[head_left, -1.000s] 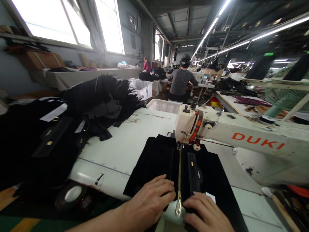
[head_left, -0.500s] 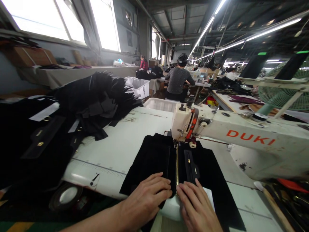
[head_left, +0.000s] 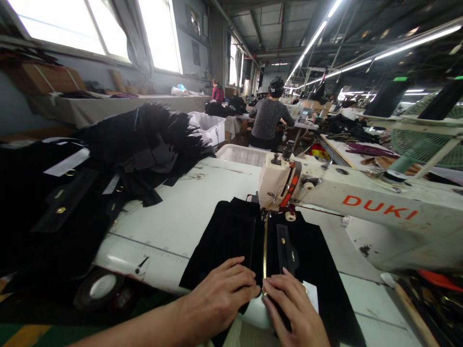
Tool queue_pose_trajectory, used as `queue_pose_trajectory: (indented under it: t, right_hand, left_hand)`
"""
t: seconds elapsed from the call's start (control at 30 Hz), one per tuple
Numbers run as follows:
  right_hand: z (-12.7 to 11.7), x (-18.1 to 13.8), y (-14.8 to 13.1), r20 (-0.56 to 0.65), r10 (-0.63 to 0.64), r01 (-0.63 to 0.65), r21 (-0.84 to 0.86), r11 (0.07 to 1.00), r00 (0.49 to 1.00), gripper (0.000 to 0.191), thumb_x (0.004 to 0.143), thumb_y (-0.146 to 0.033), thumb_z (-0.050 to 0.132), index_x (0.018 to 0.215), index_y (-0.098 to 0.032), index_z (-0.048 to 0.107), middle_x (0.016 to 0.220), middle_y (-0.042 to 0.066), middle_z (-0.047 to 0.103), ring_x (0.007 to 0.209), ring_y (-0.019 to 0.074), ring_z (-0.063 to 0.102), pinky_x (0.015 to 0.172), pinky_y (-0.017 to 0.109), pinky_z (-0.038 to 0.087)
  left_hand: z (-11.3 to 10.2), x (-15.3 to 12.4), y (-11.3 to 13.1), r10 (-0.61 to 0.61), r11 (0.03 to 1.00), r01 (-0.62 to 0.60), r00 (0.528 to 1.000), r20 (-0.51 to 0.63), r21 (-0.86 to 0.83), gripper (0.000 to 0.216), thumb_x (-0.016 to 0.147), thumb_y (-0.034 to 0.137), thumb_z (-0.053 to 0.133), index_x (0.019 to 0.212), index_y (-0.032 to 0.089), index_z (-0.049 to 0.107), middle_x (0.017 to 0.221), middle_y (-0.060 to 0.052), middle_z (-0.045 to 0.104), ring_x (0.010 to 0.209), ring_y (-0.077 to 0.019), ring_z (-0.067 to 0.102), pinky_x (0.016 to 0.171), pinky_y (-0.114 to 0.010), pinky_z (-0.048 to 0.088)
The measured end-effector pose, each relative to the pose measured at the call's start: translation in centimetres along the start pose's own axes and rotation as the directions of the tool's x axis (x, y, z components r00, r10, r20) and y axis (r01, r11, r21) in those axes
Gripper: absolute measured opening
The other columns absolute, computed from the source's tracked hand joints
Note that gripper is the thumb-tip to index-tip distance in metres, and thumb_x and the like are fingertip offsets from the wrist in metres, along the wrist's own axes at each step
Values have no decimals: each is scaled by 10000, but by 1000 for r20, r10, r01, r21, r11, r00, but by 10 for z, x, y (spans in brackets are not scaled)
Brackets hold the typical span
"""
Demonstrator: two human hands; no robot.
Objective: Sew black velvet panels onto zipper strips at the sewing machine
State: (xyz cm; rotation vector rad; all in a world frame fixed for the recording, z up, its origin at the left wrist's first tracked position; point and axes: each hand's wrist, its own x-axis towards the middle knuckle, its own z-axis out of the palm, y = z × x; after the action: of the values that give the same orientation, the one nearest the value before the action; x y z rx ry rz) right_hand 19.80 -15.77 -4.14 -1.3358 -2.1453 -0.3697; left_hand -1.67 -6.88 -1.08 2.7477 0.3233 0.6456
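Note:
A black fabric piece (head_left: 231, 236) with a gold zipper (head_left: 265, 246) lies under the head of a white DUKI sewing machine (head_left: 325, 193). My left hand (head_left: 220, 299) lies flat on the fabric left of the zipper, fingers together and bent. My right hand (head_left: 294, 311) presses flat on the fabric right of the zipper, fingertips at the zipper's near end. Neither hand grips anything. A black strip with a small gold fitting (head_left: 287, 250) runs beside the zipper.
A heap of black cut pieces (head_left: 144, 144) and black flaps with gold snaps (head_left: 58, 212) fill the table's left. White bins (head_left: 246, 155) stand behind the table. A person in grey (head_left: 269, 120) works further back. A green fan (head_left: 427, 144) is at right.
My right hand has slid forward and left to the zipper's near end. The zipper now hangs straighter under the needle. My left hand has hardly moved.

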Motion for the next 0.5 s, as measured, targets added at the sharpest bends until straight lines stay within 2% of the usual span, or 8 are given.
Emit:
queue_pose_trajectory:
  t: [0.1, 0.17, 0.33, 0.5]
  right_hand:
    - [-4, 5, -1, 47, 129, -133, 105, 986, 991, 204, 946, -250, 539, 1119, -211, 641, 991, 56, 675, 969, 174, 677, 846, 276, 594]
    - [-3, 5, -3, 57, 166, -172, 115, 978, 984, 243, 932, -247, 544, 1159, -215, 622, 1006, 62, 665, 955, 178, 680, 796, 262, 603]
    - [5, -1, -7, -42, 116, -112, 82, 990, 992, 233, 943, -224, 534, 1156, -208, 629, 1021, 75, 678, 1013, 208, 678, 837, 300, 599]
    - [6, 0, -6, -57, 104, -99, 90, 991, 993, 205, 967, -214, 510, 1111, -201, 656, 1006, 67, 702, 1047, 216, 678, 883, 314, 589]
  left_hand:
    - [-2, 1, 1, -16, 1000, 16, 1000, 26, -10, 335, 929, 35, 397, 1163, 142, 610, 1078, -89, 691, 1102, -192, 625, 1142, -409, 347]
    - [-4, 2, 2, -22, 1000, 23, 999, 38, -17, 339, 923, 37, 402, 1171, 146, 606, 1080, -88, 686, 1088, -193, 625, 1141, -415, 346]
    - [-5, 3, 2, -35, 999, 37, 998, 57, -35, 414, 832, -1, 445, 1183, 157, 598, 1083, -83, 677, 1085, -197, 624, 1133, -425, 357]
    - [-3, 0, -1, -39, 996, 39, 999, 1, -75, 573, 687, -43, 450, 1198, 168, 600, 1114, -79, 673, 1107, -189, 615, 1131, -418, 370]
